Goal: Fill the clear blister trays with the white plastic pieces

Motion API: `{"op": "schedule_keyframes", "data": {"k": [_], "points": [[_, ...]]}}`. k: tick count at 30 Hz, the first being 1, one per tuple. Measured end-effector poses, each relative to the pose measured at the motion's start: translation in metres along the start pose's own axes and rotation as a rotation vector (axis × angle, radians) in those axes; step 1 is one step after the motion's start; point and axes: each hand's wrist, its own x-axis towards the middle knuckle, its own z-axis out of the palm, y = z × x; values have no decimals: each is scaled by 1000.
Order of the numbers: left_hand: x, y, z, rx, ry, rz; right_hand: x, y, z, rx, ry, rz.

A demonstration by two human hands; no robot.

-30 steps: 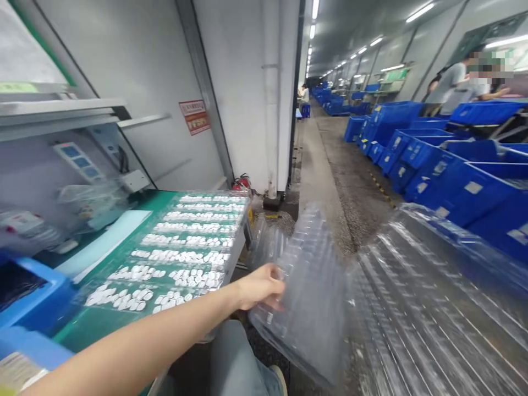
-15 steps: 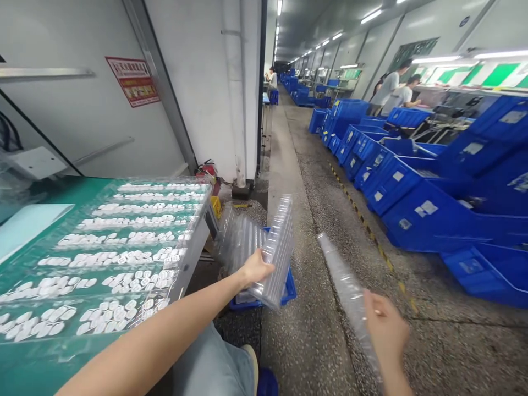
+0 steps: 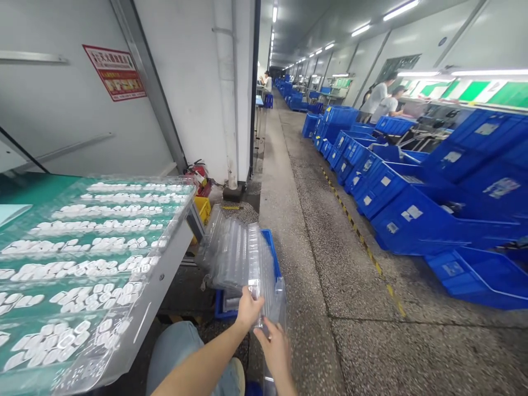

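Over a blue crate beside the table, my left hand (image 3: 249,309) is closed on a clear ribbed plastic tray (image 3: 254,258), which tilts up and away from me. My right hand (image 3: 275,346) is right beside it at the tray's near end, with thumb and fingers bent. Another clear plastic tray (image 3: 281,302) passes behind my right hand, which grips it; exactly where the fingers meet it is hidden. More stacked clear trays (image 3: 231,256) lie in the blue crate (image 3: 270,250), leaning left.
At left, a green-topped table (image 3: 61,184) bears clear trays with rows of small white parts (image 3: 103,267). A yellow box (image 3: 202,208) and a fire extinguisher (image 3: 200,179) stand by the wall. Blue bins (image 3: 412,214) line the aisle's right side, with people working behind them.
My right hand has come in from the right with its tray to meet my left hand. The left hand has lowered its tray over the crate. The view has turned slightly right.
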Motion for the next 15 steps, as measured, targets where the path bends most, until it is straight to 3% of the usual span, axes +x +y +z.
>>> {"op": "schedule_keyframes", "data": {"k": [4,7,11,15], "points": [[13,5,11,-33,6,1,19,-1,-2,-26,24,33],[28,4,17,-80,-70,-27,35,5,-1,-32,17,30],[40,-10,16,-130,-215,-120,54,14,16,-42,-1,40],[38,-24,16,-158,-284,-189,66,23,31,-11,-7,23]]}}
